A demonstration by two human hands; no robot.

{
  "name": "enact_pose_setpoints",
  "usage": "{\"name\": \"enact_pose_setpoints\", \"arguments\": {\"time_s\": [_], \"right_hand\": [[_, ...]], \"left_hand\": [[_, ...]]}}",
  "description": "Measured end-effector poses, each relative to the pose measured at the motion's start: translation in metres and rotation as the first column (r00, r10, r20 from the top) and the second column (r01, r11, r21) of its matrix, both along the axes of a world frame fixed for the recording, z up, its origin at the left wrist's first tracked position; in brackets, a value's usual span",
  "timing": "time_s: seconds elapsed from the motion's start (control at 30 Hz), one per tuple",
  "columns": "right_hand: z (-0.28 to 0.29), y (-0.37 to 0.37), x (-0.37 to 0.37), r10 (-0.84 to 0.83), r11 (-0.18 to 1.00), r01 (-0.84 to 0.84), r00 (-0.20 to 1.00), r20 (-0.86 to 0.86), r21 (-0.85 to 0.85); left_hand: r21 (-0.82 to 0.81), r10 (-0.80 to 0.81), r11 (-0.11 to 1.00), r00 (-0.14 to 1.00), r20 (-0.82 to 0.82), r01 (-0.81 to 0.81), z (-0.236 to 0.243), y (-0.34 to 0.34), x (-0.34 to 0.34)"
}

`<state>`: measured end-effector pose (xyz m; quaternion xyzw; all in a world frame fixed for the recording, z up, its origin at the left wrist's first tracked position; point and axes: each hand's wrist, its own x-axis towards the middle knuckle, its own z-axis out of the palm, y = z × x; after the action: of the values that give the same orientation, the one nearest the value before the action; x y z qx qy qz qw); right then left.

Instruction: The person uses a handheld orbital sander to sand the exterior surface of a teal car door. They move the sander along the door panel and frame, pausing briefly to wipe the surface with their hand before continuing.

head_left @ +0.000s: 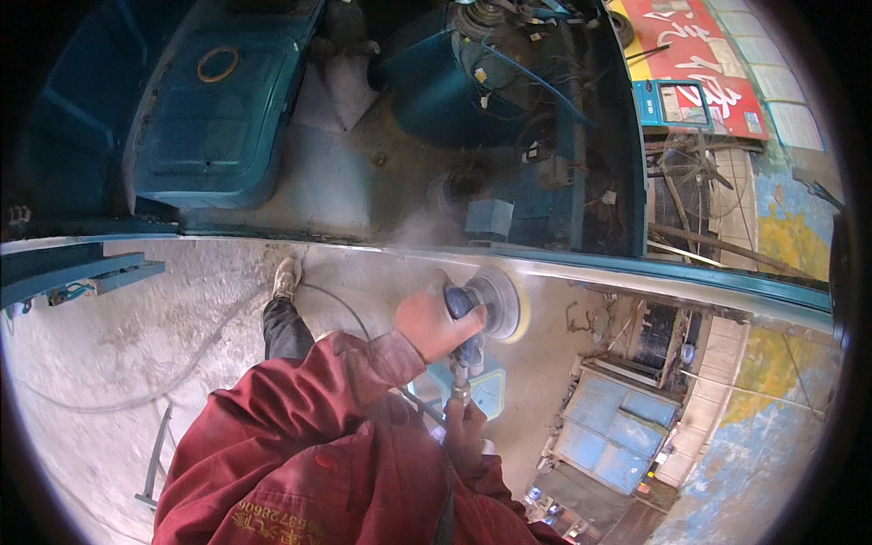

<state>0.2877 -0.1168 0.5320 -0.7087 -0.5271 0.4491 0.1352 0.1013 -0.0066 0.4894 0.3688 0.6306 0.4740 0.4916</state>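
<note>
With your left hand [434,325] wrapped round the sander [493,298] and your right hand [466,429] closed round its tail end, hold the pad level and press lightly; I cannot tell whether it touches the blue sill [727,275] just beyond. Mind that long far edge, and use the floor [209,277] room to the left, stepping over the hose [351,310].

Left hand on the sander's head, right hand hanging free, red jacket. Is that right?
Not quite: the right hand isn't free; the head view shows it holding the rear end of the sander. The left hand and red jacket are as stated.
</note>
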Motion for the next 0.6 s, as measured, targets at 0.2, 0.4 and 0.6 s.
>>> {"name": "enact_pose_setpoints", "arguments": {"time_s": [0.2, 0.4, 0.6], "right_hand": [[0.009, -0.002, 0.001, 0.002, 1.0, -0.003, 1.0, -0.027, -0.012], [0.011, -0.005, -0.001, -0.014, 0.999, 0.016, 0.999, -0.041, 0.05], [0.012, -0.006, 0.006, 0.007, 0.996, -0.004, 0.999, -0.031, 0.088]], "left_hand": [[-0.024, -0.042, 0.999, 0.999, 0.01, 0.042, 0.023, 0.0, -0.009], [0.042, -0.004, 0.999, 1.0, 0.0, 0.004, 0.035, -0.001, -0.009], [0.062, -0.009, 0.998, 1.0, -0.008, 0.009, 0.044, -0.001, -0.007]]}}
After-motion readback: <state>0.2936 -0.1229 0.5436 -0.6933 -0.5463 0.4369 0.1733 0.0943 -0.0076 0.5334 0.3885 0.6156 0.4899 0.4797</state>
